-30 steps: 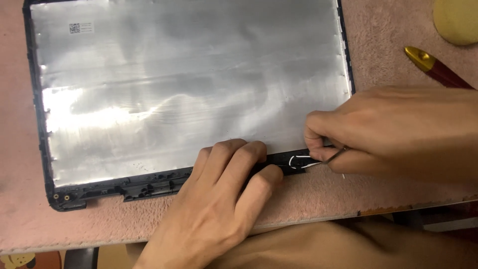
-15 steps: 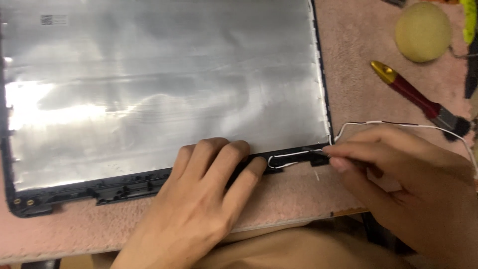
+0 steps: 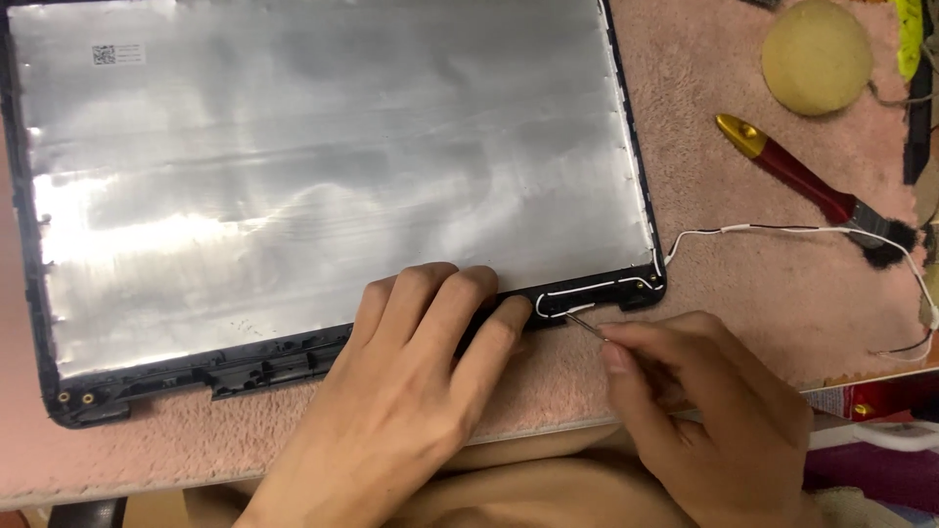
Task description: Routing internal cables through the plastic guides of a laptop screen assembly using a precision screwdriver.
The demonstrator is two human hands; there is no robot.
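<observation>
A laptop lid back cover, silver foil inside with a black frame, lies on a pink fuzzy mat. My left hand presses flat on its lower edge with the fingers spread beside the hinge corner. My right hand pinches a thin metal tool whose tip touches a white wire looped in the lower right corner of the frame. The wire runs out of that corner and across the mat to the right.
A small brush with a red and gold handle lies on the mat at the right. A round tan pad sits at the top right. The table's front edge runs just below my hands.
The right hand has drawn back down and to the right from the frame corner, now holding the thin tool at the wire. The wire trails out over the mat. The left hand stays pressed.
</observation>
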